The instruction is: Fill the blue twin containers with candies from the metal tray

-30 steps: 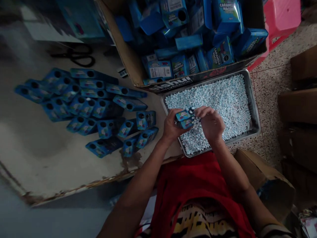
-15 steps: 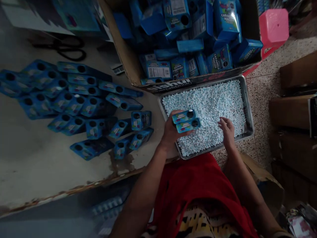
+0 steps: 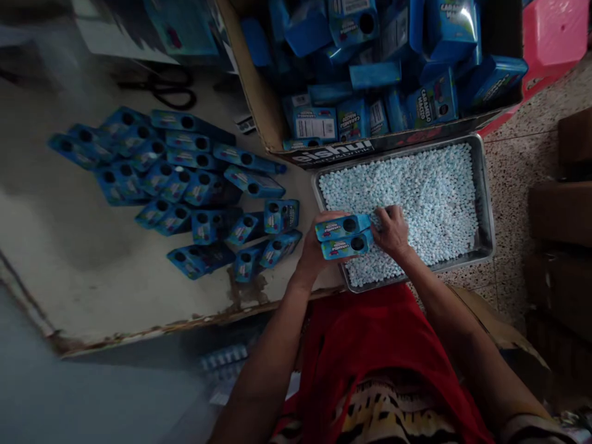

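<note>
My left hand (image 3: 311, 254) is closed around two small blue candy boxes (image 3: 343, 248) held side by side, each with a round dark hole in its upturned face. They are over the left edge of a metal tray (image 3: 485, 203) full of small pale blue and white candies (image 3: 430, 197). My right hand (image 3: 393, 233) is at the right end of the boxes, fingers curled together; what they hold, if anything, is hidden. A group of similar blue boxes (image 3: 203, 188) stands on the table to the left, most with their holes facing up.
Behind the tray, a cardboard carton (image 3: 259, 92) is heaped with more blue boxes. Black scissors (image 3: 171, 86) lie at the back of the table (image 3: 115, 296). A pink stool (image 3: 555, 43) stands at the far right, and brown cartons (image 3: 559, 213) line the right side.
My right hand has moved left from above the candies to the boxes, and its fingers have curled in. The white candy seen at one box's hole no longer shows. The view has shifted.
</note>
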Demonstrator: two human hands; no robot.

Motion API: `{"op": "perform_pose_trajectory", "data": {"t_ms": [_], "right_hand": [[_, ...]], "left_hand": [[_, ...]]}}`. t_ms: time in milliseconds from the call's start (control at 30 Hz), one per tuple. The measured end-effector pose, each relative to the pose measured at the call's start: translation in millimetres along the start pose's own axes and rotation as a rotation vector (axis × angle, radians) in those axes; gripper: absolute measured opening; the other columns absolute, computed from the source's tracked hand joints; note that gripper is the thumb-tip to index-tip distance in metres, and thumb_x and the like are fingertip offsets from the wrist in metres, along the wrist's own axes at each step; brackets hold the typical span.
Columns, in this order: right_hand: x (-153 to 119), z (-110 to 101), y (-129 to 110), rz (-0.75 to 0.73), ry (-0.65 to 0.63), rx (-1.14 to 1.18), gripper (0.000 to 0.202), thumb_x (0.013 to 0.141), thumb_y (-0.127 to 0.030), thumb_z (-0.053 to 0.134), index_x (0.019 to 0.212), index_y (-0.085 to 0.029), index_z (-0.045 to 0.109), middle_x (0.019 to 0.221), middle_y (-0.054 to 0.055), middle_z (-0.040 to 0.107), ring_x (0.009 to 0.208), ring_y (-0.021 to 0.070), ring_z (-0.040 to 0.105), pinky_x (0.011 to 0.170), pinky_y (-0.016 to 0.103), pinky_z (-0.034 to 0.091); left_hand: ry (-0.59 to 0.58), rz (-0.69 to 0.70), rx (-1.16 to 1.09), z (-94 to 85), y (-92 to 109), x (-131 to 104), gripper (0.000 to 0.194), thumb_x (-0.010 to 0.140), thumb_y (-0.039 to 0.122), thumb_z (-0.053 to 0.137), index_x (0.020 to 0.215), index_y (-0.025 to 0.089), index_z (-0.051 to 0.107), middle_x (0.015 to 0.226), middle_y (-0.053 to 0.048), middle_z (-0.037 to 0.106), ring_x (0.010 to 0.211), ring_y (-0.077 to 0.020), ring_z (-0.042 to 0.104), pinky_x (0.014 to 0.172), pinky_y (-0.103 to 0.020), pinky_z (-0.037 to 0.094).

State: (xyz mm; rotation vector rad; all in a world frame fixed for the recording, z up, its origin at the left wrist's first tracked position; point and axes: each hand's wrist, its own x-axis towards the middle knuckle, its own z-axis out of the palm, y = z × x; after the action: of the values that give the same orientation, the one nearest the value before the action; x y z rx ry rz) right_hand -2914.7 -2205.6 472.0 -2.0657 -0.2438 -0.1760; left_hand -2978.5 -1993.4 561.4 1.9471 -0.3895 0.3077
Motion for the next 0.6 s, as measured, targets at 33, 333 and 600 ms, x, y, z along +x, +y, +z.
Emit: {"op": "perform_pose_trajectory", "data": {"t_ms": [33, 333, 600], "right_hand": [[1, 1, -2, 0.066, 0.007, 0.131, 0.035, 0.096, -0.056, 0.067, 0.097, -0.022, 0.076, 0.101, 0.011, 0.07, 0.099, 0.0274, 0.063, 0.094, 0.044, 0.055], [2, -76, -77, 0.405, -0.038, 1.547, 0.035, 0.08, -0.056, 0.084, 0.087, -0.025, 0.069, 0.084, 0.001, 0.066, 0.071, 0.0137, 0.059, 0.056, 0.025, 0.045], [11, -53, -118, 0.088, -0.11, 1.241, 0.044, 0.09, -0.062, 0.075, 0.072, -0.025, 0.063, 0.068, -0.001, 0.056, 0.067, 0.0158, 0.051, 0.065, 0.03, 0.047]], "left_hand": [[0.001, 0.003, -0.013, -2.7, -1, -3, 0.084, 0.063, 0.058, 0.104, 0.132, 0.03, 0.065, 0.136, -0.011, 0.073, 0.127, -0.0351, 0.073, 0.108, -0.054, 0.063], [0.007, 0.027, 0.147, -6.0, -7, -11, 0.078, 0.065, 0.048, 0.104, 0.129, 0.025, 0.067, 0.126, -0.009, 0.073, 0.118, -0.0293, 0.073, 0.101, -0.044, 0.062], [-0.089, -0.041, 0.301, 4.1, 12, -1, 0.072, 0.068, 0.04, 0.1, 0.129, 0.024, 0.065, 0.12, -0.006, 0.07, 0.111, -0.0263, 0.072, 0.094, -0.036, 0.06]]}}
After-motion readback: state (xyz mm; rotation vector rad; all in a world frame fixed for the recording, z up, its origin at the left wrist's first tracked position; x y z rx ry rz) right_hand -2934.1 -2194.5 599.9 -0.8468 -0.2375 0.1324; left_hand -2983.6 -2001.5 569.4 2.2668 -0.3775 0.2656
